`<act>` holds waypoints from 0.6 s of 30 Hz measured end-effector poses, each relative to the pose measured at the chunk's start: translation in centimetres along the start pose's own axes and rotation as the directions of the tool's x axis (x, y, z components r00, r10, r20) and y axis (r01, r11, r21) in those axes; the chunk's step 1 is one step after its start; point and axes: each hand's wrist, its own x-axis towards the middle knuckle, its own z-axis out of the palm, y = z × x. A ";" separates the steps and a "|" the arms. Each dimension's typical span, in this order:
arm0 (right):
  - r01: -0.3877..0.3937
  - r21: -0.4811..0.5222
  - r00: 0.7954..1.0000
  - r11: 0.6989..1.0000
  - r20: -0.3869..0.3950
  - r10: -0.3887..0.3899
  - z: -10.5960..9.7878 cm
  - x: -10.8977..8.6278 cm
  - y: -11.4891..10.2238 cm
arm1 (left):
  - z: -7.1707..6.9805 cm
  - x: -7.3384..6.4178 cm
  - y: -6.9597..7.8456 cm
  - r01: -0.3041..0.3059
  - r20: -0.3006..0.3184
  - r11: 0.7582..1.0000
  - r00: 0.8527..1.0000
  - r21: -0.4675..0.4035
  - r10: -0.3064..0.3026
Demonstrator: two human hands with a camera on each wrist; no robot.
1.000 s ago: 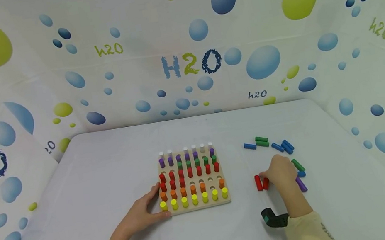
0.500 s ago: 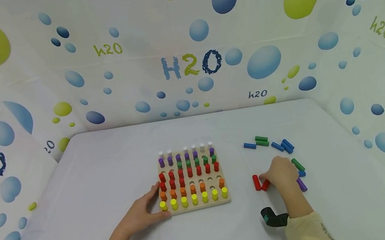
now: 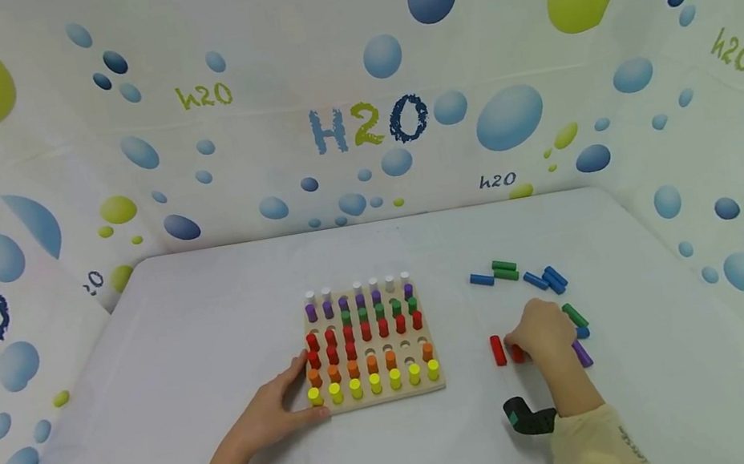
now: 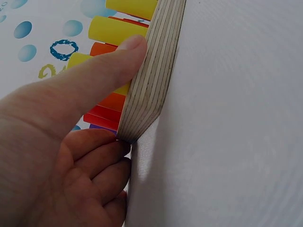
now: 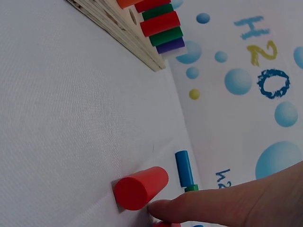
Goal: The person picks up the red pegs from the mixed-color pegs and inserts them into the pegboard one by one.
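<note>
My left hand (image 3: pixel 271 417) holds the near left corner of a wooden pegboard (image 3: pixel 363 403). In the left wrist view the thumb lies on the layered edge (image 4: pixel 154 75) and the other fingers bend at the adjoining side. Rows of white, purple, green, red, orange and yellow pegs stand in the board, with some bare holes. To the board's right, my right hand (image 3: pixel 541 328) pinches a red peg (image 3: pixel 518 356), mostly hidden under the fingers. Just left of it another red peg (image 3: pixel 498 351) lies on the table, large in the right wrist view beside the outstretched finger (image 5: pixel 189 205).
Loose blue pegs (image 3: pixel 482 279) and green pegs (image 3: pixel 505 266) lie behind the right hand. A green peg (image 3: pixel 574 315), a blue one and a purple peg (image 3: pixel 583 353) lie to its right. A printed cloth (image 3: pixel 258 161) hangs behind the white table (image 3: pixel 210 314).
The red peg under my right fingers has tilted, then turned back and slid slightly right, further beneath the hand. The other red peg has shifted slightly. My left hand stays on the pegboard.
</note>
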 end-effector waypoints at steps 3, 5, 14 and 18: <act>0.011 -0.002 1.000 1.000 -0.010 -0.011 0.1 0.2 0.1 | 0.0 0.1 -0.1 0.001 -0.003 1.000 1.000 0.005 -0.001; 0.017 0.016 1.000 1.000 -0.023 -0.017 0.1 0.3 0.3 | 0.0 0.1 -0.1 0.001 -0.002 1.000 1.000 0.008 -0.001; 0.147 0.320 0.986 0.936 -0.123 -0.112 0.6 0.6 1.0 | 0.0 0.0 -0.2 -0.003 -0.002 1.000 1.000 0.009 0.003; 0.278 0.449 0.948 0.849 -0.268 -0.169 1.6 1.2 1.4 | 0.0 0.0 -0.2 -0.011 -0.002 1.000 1.000 0.006 0.011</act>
